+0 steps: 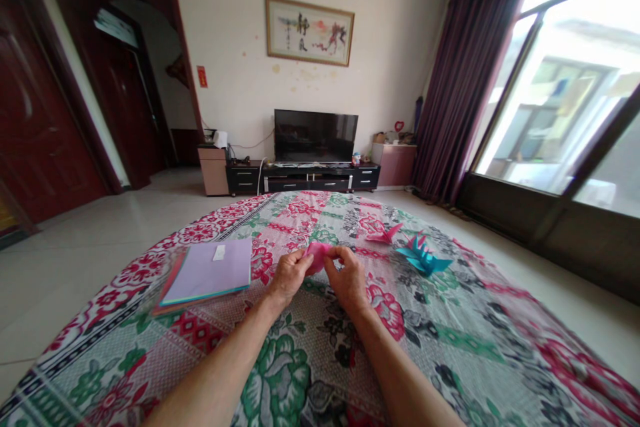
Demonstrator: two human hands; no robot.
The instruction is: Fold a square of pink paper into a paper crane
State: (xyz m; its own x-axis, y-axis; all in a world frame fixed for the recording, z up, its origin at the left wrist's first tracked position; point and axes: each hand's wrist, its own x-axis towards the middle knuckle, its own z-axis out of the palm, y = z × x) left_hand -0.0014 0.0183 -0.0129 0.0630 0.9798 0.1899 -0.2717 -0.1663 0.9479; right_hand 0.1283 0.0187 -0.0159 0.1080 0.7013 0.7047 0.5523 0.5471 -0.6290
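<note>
A small folded piece of pink paper is held up between both hands over the middle of the patterned cloth. My left hand pinches its left edge between thumb and fingers. On the right edge, my right hand grips it the same way. To the left lies a stack of coloured paper, lilac on top, with a small white label. Folded paper shapes rest at the right: a pink one and a teal one, with more pink just behind the teal.
The round table wears a floral cloth in red, green and grey. Beyond it stand a television and a low black cabinet against the wall. A dark curtain hangs beside the window at the right.
</note>
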